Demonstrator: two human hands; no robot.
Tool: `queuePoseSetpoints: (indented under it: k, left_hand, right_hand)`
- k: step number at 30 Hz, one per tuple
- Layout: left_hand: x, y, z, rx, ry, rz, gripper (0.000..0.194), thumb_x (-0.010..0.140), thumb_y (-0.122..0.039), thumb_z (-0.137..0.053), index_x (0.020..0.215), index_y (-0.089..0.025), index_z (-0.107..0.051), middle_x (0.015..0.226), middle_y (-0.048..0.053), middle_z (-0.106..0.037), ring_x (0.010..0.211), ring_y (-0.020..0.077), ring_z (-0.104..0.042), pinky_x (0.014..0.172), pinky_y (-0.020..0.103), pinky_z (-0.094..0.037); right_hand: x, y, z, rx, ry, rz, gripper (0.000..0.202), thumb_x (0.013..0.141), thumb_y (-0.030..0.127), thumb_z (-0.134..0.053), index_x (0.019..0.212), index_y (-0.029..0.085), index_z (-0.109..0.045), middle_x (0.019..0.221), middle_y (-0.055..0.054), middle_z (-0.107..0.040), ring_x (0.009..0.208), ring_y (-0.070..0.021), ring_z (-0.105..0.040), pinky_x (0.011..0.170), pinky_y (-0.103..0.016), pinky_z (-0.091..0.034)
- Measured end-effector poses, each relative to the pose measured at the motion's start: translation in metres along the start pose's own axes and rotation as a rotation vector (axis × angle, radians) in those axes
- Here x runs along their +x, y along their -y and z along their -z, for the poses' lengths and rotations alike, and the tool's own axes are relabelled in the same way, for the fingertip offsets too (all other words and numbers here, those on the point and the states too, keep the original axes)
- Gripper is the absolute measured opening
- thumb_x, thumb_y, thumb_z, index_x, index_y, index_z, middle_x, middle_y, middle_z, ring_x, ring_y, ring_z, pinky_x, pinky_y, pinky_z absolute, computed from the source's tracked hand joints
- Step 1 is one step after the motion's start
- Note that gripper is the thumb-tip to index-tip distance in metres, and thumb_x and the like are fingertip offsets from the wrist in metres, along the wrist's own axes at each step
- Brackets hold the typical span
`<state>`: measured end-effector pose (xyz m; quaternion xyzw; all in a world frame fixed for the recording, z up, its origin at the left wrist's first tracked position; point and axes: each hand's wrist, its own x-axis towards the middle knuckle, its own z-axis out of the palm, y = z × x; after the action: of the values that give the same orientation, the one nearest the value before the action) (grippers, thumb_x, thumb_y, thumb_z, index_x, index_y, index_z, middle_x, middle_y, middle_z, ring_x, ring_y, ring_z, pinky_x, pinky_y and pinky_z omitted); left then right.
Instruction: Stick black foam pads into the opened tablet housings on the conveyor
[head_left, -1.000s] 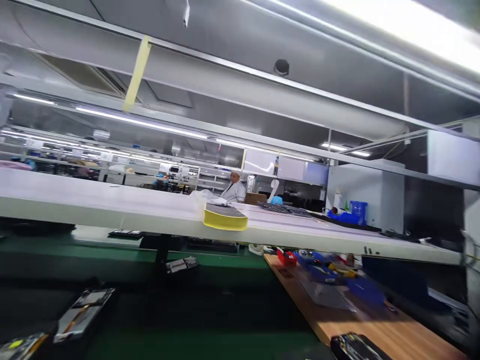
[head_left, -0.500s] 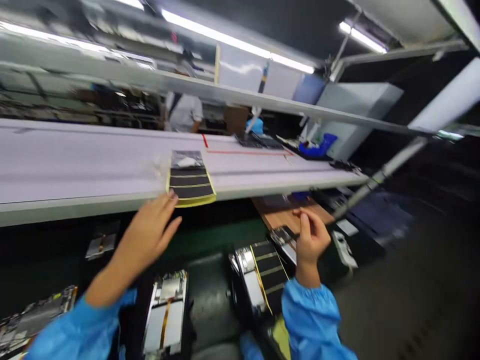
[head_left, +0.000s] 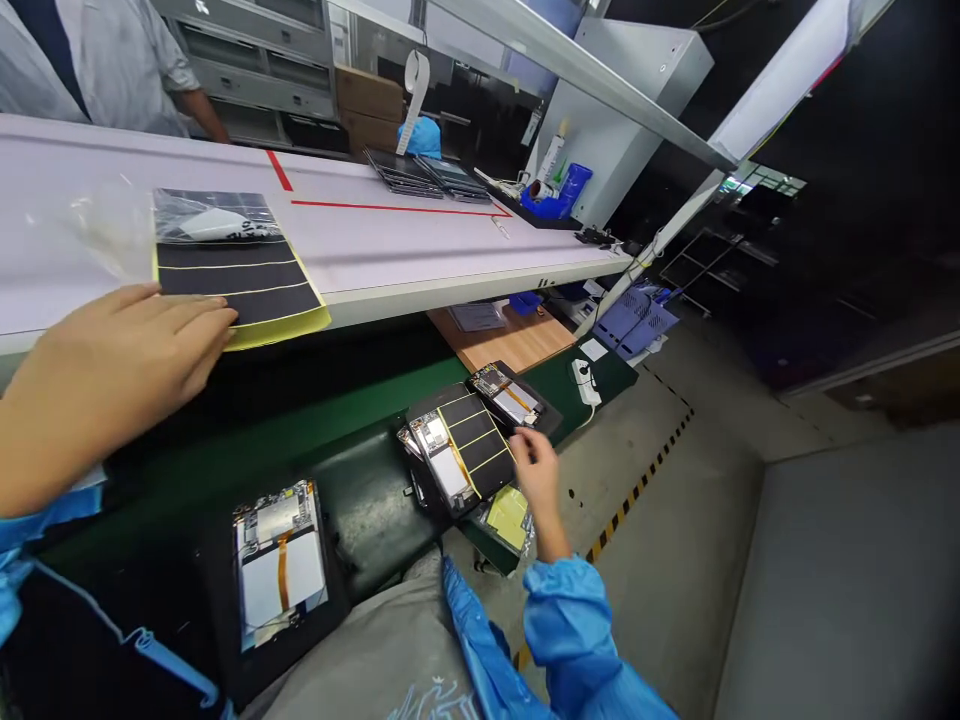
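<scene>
My left hand (head_left: 142, 350) reaches over the shelf edge, fingers spread lightly on a yellow-edged stack of black adhesive strips (head_left: 277, 290). A clear plastic bag (head_left: 217, 218) lies over the top of that stack. Lower right, my right hand (head_left: 536, 465) is closed, thumb and fingertips together, beside a sheet of black strips (head_left: 476, 440); anything between the fingertips is too small to make out. That sheet lies partly over an opened tablet (head_left: 448, 468). Another opened tablet (head_left: 514, 398) sits just beyond my right hand, and one more (head_left: 279, 570) lies nearer my body.
The white shelf (head_left: 405, 240) carries a stack of dark panels (head_left: 405, 172) and a blue holder (head_left: 559, 200). A power strip (head_left: 586, 383) lies at the green bench's right end. Yellow sheets (head_left: 508, 515) lie below my right hand. A person (head_left: 97, 60) stands behind the shelf.
The view has swung right and down. My right hand has come down from near the wooden board to the edge of the strip sheet. My left hand remains at the shelf stack.
</scene>
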<state>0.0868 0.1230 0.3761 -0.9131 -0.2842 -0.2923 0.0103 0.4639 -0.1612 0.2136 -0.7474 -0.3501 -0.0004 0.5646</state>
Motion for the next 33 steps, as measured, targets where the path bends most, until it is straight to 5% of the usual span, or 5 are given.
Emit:
queuePoseSetpoints:
  k: [7,14,20,27,33]
  left_hand:
    - [-0.132,-0.116,-0.101,-0.452,0.074,0.022,0.037,0.098,-0.038,-0.058,0.133,-0.03,-0.067,0.132,0.003,-0.073,0.123,0.0252,-0.069,0.125,0.051,-0.037]
    - [-0.228,-0.18,-0.237,-1.509,0.3,0.949,0.081,0.078,-0.079,-0.069,0.13,-0.017,-0.067,0.132,0.018,-0.072,0.126,0.0347,-0.066,0.117,0.051,-0.048]
    - [-0.27,-0.161,-0.236,-1.568,-0.194,1.424,0.084,0.052,-0.064,-0.093,0.119,-0.02,-0.071,0.13,0.012,-0.073,0.125,0.035,-0.066,0.108,0.045,-0.056]
    - [-0.3,-0.163,-0.212,-1.783,-0.213,1.294,0.069,0.059,-0.054,-0.095,0.115,-0.019,-0.074,0.108,0.009,-0.078,0.097,0.0264,-0.073,0.078,0.03,-0.062]
    - [-0.312,-0.169,-0.228,-1.595,-0.231,1.199,0.058,0.066,-0.07,-0.085,0.069,-0.015,-0.068,0.065,0.0,-0.061,0.064,0.0125,-0.054,0.062,0.022,-0.05]
  right_hand:
    - [-0.071,-0.048,-0.039,-0.269,0.242,0.137,0.034,0.096,0.037,-0.054,0.1,0.015,-0.08,0.11,-0.021,-0.079,0.108,-0.034,-0.073,0.103,-0.058,-0.05]
    - [-0.173,-0.03,-0.079,-0.164,0.401,0.573,0.026,0.096,0.02,-0.057,0.116,0.024,-0.073,0.113,-0.007,-0.08,0.11,-0.0232,-0.074,0.109,-0.047,-0.05]
    - [-0.219,-0.036,-0.115,0.191,0.592,0.718,0.027,0.097,0.033,-0.068,0.124,0.026,-0.067,0.118,-0.009,-0.077,0.113,-0.0259,-0.071,0.1,-0.047,-0.056]
    - [-0.215,-0.037,-0.138,0.144,0.834,0.718,0.057,0.093,0.035,-0.072,0.147,0.025,-0.055,0.154,-0.016,-0.054,0.139,-0.0328,-0.056,0.111,-0.053,-0.052]
    - [-0.231,-0.041,-0.139,0.171,0.618,0.755,0.051,0.093,0.021,-0.069,0.142,0.027,-0.058,0.142,-0.014,-0.06,0.129,-0.0315,-0.058,0.106,-0.054,-0.053]
